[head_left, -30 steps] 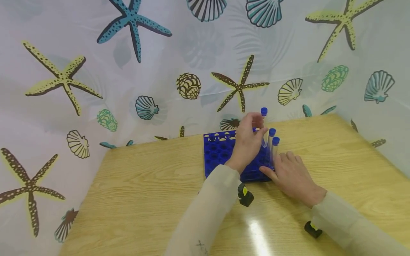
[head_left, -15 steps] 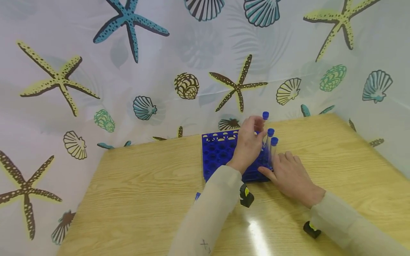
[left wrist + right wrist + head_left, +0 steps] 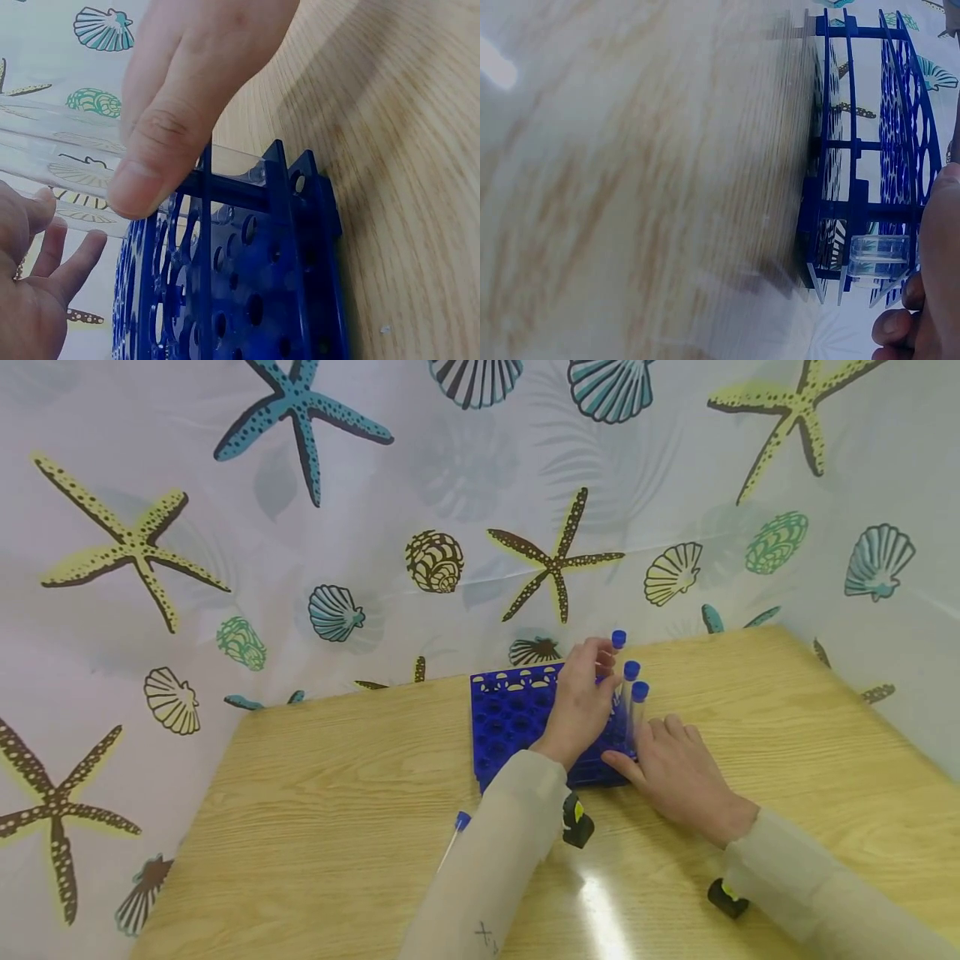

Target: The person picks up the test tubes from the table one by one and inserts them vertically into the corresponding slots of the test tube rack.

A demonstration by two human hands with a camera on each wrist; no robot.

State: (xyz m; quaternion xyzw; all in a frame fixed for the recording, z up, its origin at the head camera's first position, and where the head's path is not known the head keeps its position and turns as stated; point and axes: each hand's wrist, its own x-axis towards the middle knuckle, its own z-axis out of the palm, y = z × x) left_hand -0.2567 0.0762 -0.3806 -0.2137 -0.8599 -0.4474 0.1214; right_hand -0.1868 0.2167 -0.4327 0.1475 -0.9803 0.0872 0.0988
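A blue test tube rack stands upright toward the back of the table. My left hand reaches over it and pinches a clear, blue-capped test tube at the rack's back right. Two more capped tubes, a middle tube and a front tube, stand upright at the right end. There my right hand grips the rack, its thumb along the front. In the right wrist view a tube's clear bottom shows within the rack's end. The held tube's lower part is mostly hidden.
Another blue-capped tube lies on the wooden table, partly hidden by my left sleeve. A white curtain with starfish and shells hangs behind the table and along its sides.
My left hand has come down a little with the pinched tube, whose cap now sits lower. My right hand has stayed at the rack's end. The lying tube shows more from behind the sleeve.
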